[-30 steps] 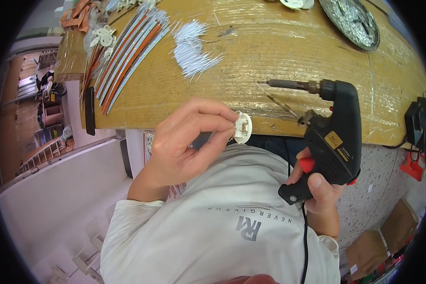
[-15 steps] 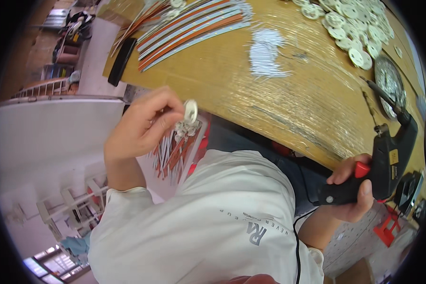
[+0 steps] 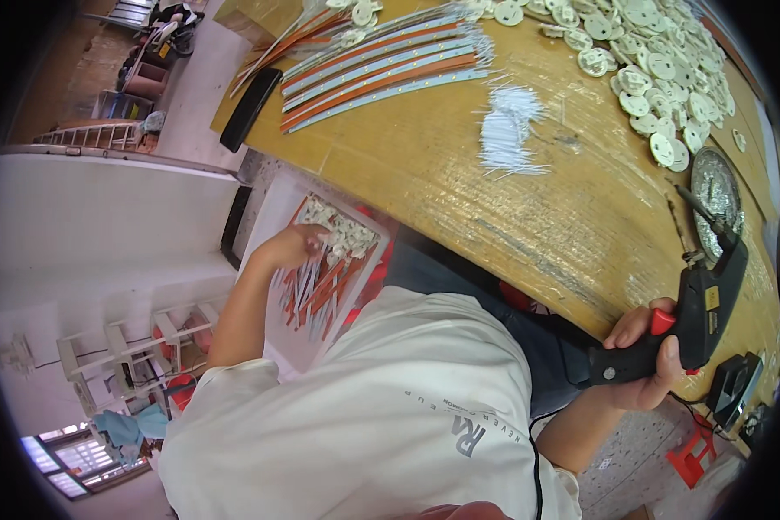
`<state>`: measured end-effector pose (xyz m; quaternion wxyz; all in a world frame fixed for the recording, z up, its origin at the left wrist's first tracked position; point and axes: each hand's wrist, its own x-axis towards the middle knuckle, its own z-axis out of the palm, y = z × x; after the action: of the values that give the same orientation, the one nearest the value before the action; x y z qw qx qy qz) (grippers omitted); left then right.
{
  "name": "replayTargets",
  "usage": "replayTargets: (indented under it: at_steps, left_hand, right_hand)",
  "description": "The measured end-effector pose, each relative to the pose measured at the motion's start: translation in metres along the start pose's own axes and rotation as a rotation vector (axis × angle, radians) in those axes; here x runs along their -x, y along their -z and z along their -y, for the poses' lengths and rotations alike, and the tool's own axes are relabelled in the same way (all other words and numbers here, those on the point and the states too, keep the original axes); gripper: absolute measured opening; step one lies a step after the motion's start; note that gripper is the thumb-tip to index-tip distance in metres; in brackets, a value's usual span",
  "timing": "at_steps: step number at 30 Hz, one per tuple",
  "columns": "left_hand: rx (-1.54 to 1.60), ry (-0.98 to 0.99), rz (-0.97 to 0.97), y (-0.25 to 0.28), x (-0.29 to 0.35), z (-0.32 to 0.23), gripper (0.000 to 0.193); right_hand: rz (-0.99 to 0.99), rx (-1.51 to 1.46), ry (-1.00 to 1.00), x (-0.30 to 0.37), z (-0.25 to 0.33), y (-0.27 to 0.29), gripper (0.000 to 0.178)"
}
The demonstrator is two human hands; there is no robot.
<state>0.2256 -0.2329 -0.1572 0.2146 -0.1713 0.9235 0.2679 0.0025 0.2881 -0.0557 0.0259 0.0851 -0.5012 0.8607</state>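
Note:
My left hand [image 3: 296,246] reaches down into a white plastic bin [image 3: 367,276] beside the table's near edge. Its fingers are slightly blurred against small white round parts [image 3: 348,234], and I cannot make out whether they grip one. Orange and white strips [image 3: 312,295] lie in the same bin, below the hand. On the right, my right hand [image 3: 646,368] is wrapped round the black handle of a soldering gun [image 3: 700,308] with a red trigger. The gun's tip points up toward a round metal dish [image 3: 715,186] on the table.
On the wooden table [image 3: 407,165] lie LED strips [image 3: 381,69], a bundle of thin white wires [image 3: 510,134] and a large heap of white discs [image 3: 659,82]. A black bar [image 3: 250,111] rests at its left edge. One cable hangs near my right arm.
My left hand has moved down from beside the table edge into the bin. The white disc it held is no longer visible in it. My right hand keeps its grip on the soldering gun.

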Motion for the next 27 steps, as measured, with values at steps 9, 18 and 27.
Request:
replayTargets:
  at_steps: [9,18,27]
  left_hand:
    - [0.216,-0.586,0.215,0.121,-0.002,-0.249,0.026]
    - [-0.583,-0.808,-0.806,0.185,-0.225,-0.343,0.024]
    - [-0.789,-0.681,-0.684,0.176,-0.254,-0.367,0.024]
  right_hand:
    - [0.096,-0.036,-0.044,-0.001,-0.001,0.007,0.049]
    - [-0.086,0.027,-0.018,-0.001,-0.003,0.003,0.048]
    - [-0.189,0.072,-0.031,-0.002,0.001,-0.013,0.047]
